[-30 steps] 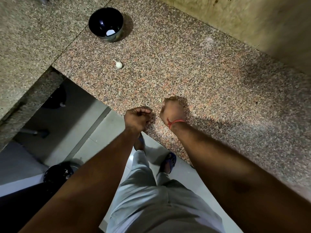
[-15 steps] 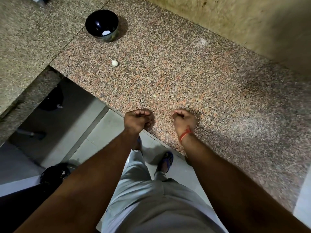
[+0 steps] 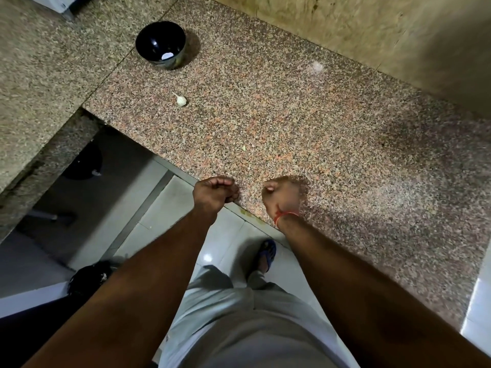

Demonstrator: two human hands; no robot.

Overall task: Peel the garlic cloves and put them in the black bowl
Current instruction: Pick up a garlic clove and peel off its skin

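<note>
Granite surface (image 3: pixel 292 123) lies under your clenched left hand (image 3: pixel 214 193) and right hand (image 3: pixel 284 195), whose fingers hide any content.

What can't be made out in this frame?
- Left hand, head view: fingers curled; they hide whether it holds a clove.
- Right hand: blurred, contents unclear.
- Black bowl: one white piece inside, too small to identify.
- Pale speck on the counter: too small to identify.
</note>
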